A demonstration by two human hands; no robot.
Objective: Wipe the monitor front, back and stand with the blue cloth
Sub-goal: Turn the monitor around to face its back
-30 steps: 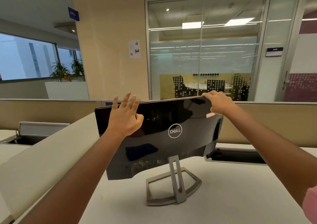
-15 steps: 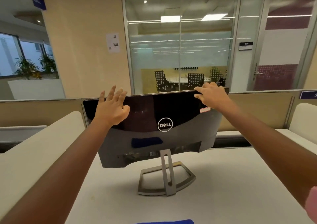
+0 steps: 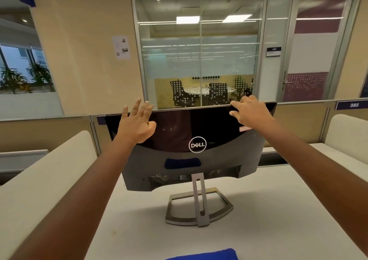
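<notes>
Left hand: fingers straight and splayed wide, palm against the monitor's glossy black upper back. I see the back facing me, its long axis running left-right with the right end slightly higher. The lower shell is matte grey. Stand: grey metal with an open trapezoid foot on the white desk. Blue cloth (cropped) lies nearest me, unheld. Right hand grips the top edge, fingers curled over.

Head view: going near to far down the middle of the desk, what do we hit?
cloth → stand → monitor → partition → glass wall → chairs
</notes>
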